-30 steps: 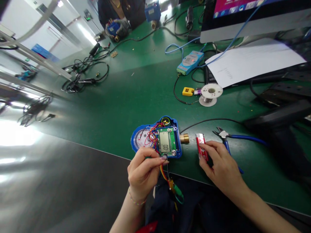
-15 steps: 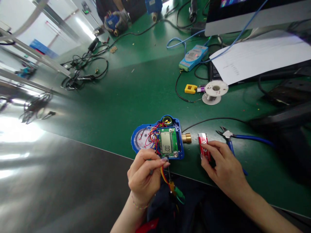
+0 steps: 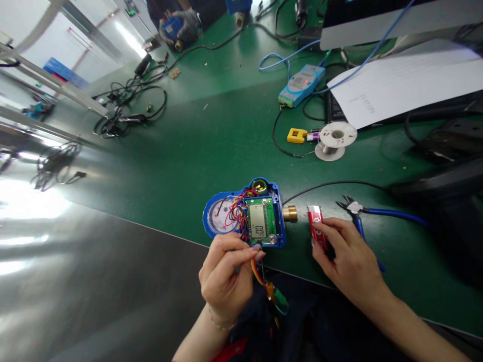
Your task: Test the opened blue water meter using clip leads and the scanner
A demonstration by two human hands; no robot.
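At the worktop's [image 3: 196,151] near edge, the left hand [image 3: 225,279] pinches thin wires [image 3: 256,269] beside the opened blue meter [image 3: 245,216], whose display shows digits too small to read. The right hand [image 3: 349,261] grips a red device [image 3: 316,226], no readable label.

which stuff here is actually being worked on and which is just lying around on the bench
In hand:
- left hand pinching the red and yellow wires
- blue meter with its circuit board showing
- right hand on the red device

Lying about:
- blue-handled cutters
- white spool
- yellow part
- light blue box
- paper sheet
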